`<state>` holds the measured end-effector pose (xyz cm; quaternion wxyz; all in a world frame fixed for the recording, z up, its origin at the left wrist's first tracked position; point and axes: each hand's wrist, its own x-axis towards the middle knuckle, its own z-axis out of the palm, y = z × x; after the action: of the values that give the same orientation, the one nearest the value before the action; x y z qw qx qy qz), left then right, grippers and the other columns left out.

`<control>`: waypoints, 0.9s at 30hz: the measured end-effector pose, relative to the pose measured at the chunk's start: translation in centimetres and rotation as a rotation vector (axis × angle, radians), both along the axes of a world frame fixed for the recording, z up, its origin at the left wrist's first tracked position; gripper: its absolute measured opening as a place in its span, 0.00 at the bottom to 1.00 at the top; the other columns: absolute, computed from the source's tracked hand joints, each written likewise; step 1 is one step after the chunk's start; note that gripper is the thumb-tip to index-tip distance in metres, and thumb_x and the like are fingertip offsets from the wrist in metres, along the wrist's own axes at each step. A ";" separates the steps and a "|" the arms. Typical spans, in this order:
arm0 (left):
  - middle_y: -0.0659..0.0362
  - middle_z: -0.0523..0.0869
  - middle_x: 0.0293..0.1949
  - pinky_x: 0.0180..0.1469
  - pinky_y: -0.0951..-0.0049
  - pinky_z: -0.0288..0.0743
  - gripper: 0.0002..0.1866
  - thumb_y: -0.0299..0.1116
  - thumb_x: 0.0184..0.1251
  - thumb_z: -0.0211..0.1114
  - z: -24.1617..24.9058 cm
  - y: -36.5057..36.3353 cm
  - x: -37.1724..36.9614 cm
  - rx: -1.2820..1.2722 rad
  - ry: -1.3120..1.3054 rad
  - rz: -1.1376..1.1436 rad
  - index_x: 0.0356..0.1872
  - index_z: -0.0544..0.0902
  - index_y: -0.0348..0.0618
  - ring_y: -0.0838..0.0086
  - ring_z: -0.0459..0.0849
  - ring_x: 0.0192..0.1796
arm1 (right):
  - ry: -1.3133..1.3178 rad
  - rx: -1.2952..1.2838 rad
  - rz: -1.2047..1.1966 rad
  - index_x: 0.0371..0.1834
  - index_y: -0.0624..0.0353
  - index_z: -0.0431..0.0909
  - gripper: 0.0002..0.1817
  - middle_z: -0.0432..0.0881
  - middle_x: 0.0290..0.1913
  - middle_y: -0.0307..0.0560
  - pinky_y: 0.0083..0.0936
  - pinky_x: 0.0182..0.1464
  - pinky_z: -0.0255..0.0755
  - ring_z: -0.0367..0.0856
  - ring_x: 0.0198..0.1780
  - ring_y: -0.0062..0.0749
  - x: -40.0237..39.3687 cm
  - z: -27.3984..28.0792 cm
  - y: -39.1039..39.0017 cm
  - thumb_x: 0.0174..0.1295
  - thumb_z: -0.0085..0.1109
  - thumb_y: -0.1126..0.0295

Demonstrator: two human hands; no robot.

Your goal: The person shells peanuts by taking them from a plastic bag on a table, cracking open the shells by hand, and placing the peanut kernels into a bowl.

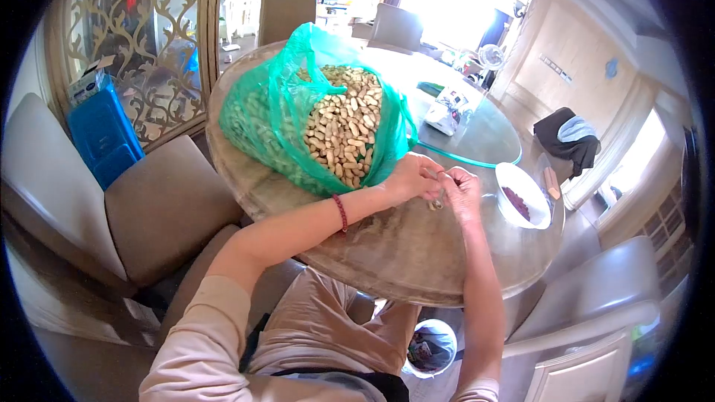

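My left hand (414,179) and my right hand (463,189) meet above the table, both closed with fingertips pinched together. Between them is a small peanut, mostly hidden by the fingers. Just below lie a few bits of peanut shell (435,205). Left of my hands, a large green plastic bag (261,130) gapes wide, full of unshelled peanuts (346,123); my left forearm passes in front of its lower edge. Close to the right of my right hand stands a white bowl (541,217) with dark red peanut kernels (515,203) inside.
The round stone-look table (417,260) carries a white box (450,110) and a teal cord (469,163) behind my hands. Chairs surround it, one at the left (167,212) and one at the right (596,294). A lined waste bin (432,350) stands on the floor by my legs.
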<state>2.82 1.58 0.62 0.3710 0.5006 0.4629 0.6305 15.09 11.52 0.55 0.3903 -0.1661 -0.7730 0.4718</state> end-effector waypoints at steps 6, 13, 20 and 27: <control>0.52 0.83 0.30 0.32 0.79 0.80 0.16 0.23 0.54 0.64 0.3 0.3 -1.5 0.051 0.033 -0.032 0.45 0.77 0.29 0.75 0.83 0.30 | 0.008 0.006 0.039 0.26 0.62 0.79 0.10 0.74 0.17 0.34 0.14 0.16 0.57 0.65 0.15 0.13 0.0 0.5 -0.6 0.61 0.55 0.68; 0.54 0.83 0.30 0.32 0.80 0.80 0.14 0.23 0.53 0.65 0.5 0.6 -1.6 0.160 -0.040 0.049 0.41 0.79 0.29 0.77 0.82 0.30 | 0.052 0.013 0.025 0.37 0.64 0.79 0.07 0.75 0.21 0.33 0.12 0.18 0.61 0.66 0.19 0.11 -0.3 0.3 -0.8 0.60 0.55 0.72; 0.57 0.83 0.30 0.31 0.81 0.77 0.12 0.22 0.51 0.66 0.2 1.0 -1.8 0.207 0.048 0.062 0.37 0.80 0.30 0.80 0.81 0.29 | 0.089 0.059 0.022 0.38 0.62 0.79 0.07 0.75 0.21 0.32 0.11 0.18 0.60 0.66 0.18 0.11 -0.3 0.0 -0.4 0.60 0.55 0.73; 0.58 0.83 0.27 0.31 0.81 0.75 0.09 0.22 0.50 0.66 -0.1 1.1 -1.7 0.239 -0.036 0.072 0.34 0.82 0.31 0.81 0.79 0.28 | 0.207 -0.036 0.097 0.45 0.62 0.77 0.12 0.79 0.31 0.35 0.09 0.21 0.63 0.71 0.23 0.13 -0.2 0.5 -0.8 0.58 0.59 0.71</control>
<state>1.16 2.67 0.56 0.2940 0.5128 0.3954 0.7030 14.85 10.73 1.07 0.4416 -0.0859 -0.7271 0.5187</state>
